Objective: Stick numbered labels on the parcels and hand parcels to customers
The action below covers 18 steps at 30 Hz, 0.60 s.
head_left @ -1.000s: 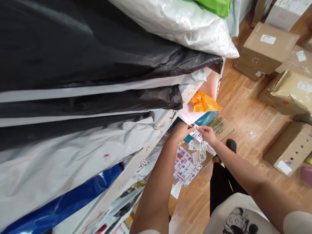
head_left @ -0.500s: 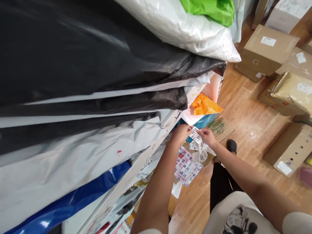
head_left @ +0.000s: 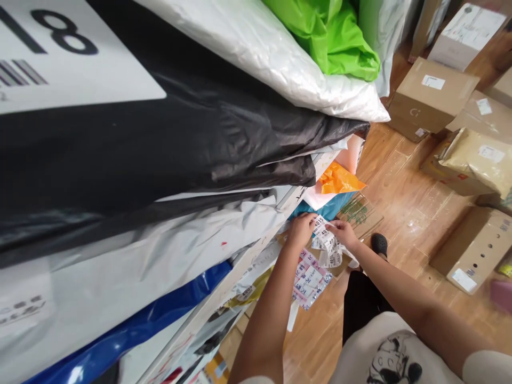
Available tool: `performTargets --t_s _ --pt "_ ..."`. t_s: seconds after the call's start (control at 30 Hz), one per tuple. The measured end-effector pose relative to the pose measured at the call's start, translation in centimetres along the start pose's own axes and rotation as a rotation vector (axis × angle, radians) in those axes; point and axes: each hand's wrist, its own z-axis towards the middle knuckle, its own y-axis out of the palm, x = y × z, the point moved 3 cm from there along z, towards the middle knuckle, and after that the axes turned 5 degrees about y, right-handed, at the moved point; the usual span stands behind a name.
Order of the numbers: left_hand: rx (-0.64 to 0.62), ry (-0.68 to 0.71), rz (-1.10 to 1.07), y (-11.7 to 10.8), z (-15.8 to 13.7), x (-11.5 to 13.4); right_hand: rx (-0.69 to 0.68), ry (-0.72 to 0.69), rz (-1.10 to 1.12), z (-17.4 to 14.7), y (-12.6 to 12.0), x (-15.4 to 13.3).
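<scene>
A white strip of number labels (head_left: 331, 249), printed with 4015 at its upper end, hangs between my two hands in the head view. My left hand (head_left: 301, 230) pinches the upper left edge of the strip. From the other side, the fingers of my right hand (head_left: 343, 233) are closed on the strip's right edge. The lower part of the strip curls and dangles loose. Just below it lies a pink and white patterned parcel (head_left: 311, 282). A teal bag (head_left: 330, 205) and an orange bag (head_left: 340, 178) are right behind my hands.
Shelves on the left hold large black (head_left: 180, 138), white (head_left: 280, 64) and blue bags (head_left: 160, 325), which jut past the shelf edge (head_left: 236, 272). A bright green bag (head_left: 332, 37) rests on top. Several cardboard boxes (head_left: 432, 96) stand on the wooden floor (head_left: 404, 186) at right.
The view has shifted, bringing a large label on the black bag into sight at upper left. Between my hands the label strip hangs more unfolded, with more of its numbers showing.
</scene>
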Motion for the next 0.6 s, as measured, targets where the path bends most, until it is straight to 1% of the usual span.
performTargets --t_s 0.07,0.2,0.23,0.27,0.33,0.4,0.5,0.6 --pt "0.062 0.005 -0.002 0.0 -0.3 -0.1 -0.014 0.002 0.012 0.0 -0.2 -0.2" --pt "0.321 0.023 0.007 -0.1 0.3 0.7 -0.034 0.000 0.049 -0.5 -0.5 -0.6" --pt "0.355 0.006 -0.009 0.1 0.9 1.1 -0.040 0.001 0.061 -0.7 -0.7 -0.7" --pt "0.366 -0.014 -0.042 0.5 1.6 1.7 -0.048 0.005 0.073 -1.0 -0.9 -0.7" --pt "0.341 -0.048 -0.143 1.3 3.6 3.2 -0.059 0.020 0.098 -1.6 -1.5 -0.7" --pt "0.330 -0.047 -0.265 2.2 5.7 4.8 -0.058 0.041 0.120 -2.0 -2.6 -0.5" --pt "0.407 0.022 -0.427 3.0 8.1 7.1 -0.023 0.067 0.173 -2.4 -4.6 -0.1" --pt "0.466 0.109 -0.529 3.3 9.3 8.6 0.029 0.097 0.235 -2.4 -6.4 0.3"
